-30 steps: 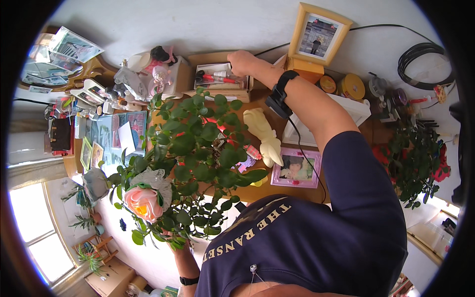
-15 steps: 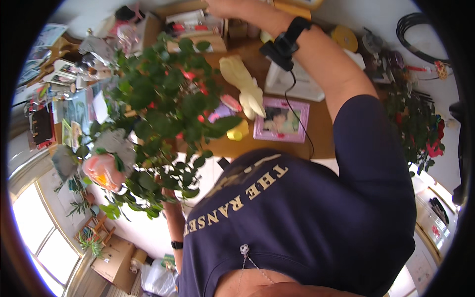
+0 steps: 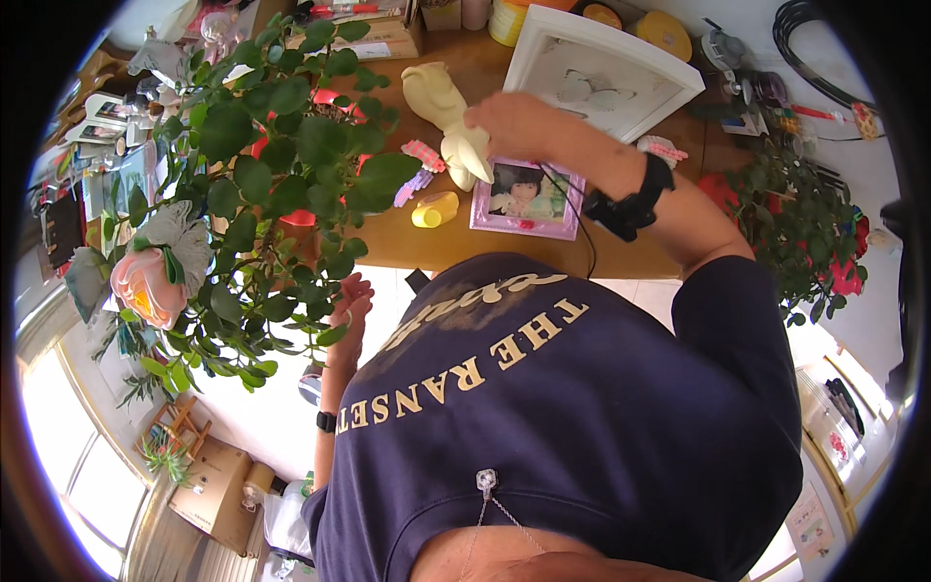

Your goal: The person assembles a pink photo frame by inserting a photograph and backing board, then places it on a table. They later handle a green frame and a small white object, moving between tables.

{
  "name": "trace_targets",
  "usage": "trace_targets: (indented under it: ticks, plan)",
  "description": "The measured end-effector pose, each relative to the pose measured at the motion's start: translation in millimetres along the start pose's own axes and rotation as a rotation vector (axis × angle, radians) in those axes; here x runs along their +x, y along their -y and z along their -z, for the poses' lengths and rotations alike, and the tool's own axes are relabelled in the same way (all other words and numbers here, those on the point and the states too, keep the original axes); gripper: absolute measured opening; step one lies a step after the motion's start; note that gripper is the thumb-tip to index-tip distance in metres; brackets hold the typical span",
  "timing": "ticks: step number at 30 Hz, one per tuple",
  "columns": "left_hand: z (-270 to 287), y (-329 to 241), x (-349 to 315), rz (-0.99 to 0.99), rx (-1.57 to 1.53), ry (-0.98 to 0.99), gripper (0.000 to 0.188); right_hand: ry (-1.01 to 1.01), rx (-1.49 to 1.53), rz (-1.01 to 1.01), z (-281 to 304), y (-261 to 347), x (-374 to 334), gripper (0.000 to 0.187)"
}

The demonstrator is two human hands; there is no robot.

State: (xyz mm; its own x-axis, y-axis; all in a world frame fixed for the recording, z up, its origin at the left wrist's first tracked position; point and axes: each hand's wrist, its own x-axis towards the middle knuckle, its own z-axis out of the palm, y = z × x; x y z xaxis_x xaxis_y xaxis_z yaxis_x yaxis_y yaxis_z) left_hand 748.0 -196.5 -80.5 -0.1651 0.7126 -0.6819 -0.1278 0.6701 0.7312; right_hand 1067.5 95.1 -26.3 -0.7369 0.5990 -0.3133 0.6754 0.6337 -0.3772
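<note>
My right hand [image 3: 519, 126] reaches over the table with its fingers curled down against the side of a cream sculpted figurine [image 3: 448, 112]; the fingertips are partly hidden. The figurine lies on the brown table [image 3: 441, 244]. A pink photo frame [image 3: 529, 200] is just below that hand, and a white box frame with a butterfly [image 3: 593, 87] is beyond it. Lower left, my left hand [image 3: 351, 308] hangs beside a leafy potted plant [image 3: 320, 145], fingers loosely apart, nothing seen in them. A yellow object [image 3: 434, 210] and a pink checked bow [image 3: 424, 155] lie near the figurine.
A cable [image 3: 588, 228] runs from the black device [image 3: 630, 199] on my right wrist. A second leafy plant [image 3: 781, 209] stands at the right. A peach artificial flower [image 3: 150, 289] juts out at the left. A cardboard box [image 3: 211, 493] stands on the floor.
My right hand has come back from the far edge of the table to the cream figurine. My left hand now shows more beside the plant. The whole view has shifted slightly.
</note>
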Motion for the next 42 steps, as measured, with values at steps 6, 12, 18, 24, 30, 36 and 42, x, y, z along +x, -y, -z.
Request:
trace_targets:
  ticks: [6,12,18,24,30,36,42]
  plan:
    - [-18.2,-8.4,-2.1,0.034,0.04,0.006,0.044,-0.043,0.133,-0.11,-65.2,12.8,-20.0,0.042]
    - [-19.1,-9.7,-10.4,0.059,0.091,-0.029,0.043,-0.165,0.223,-0.088,-81.5,16.3,-18.6,0.064]
    - [-18.5,1.3,-8.6,0.083,0.095,-0.024,0.043,-0.147,0.273,-0.097,-76.4,5.7,-22.1,0.051]
    - [-15.6,6.8,-1.3,0.082,0.094,0.006,0.044,-0.385,0.48,0.002,-59.2,-3.9,-16.2,0.037]
    - [-14.2,3.0,-0.9,0.074,0.096,-0.02,0.043,-0.268,0.988,-0.271,-26.1,-7.1,-3.9,0.035]
    - [-13.9,6.7,1.7,0.083,0.079,-0.019,0.044,-0.306,1.304,-0.367,-0.5,-8.0,13.3,0.03]
    - [-11.9,10.3,5.0,0.052,0.088,-0.011,0.044,-0.386,1.571,-0.456,10.2,-4.0,30.6,0.029]
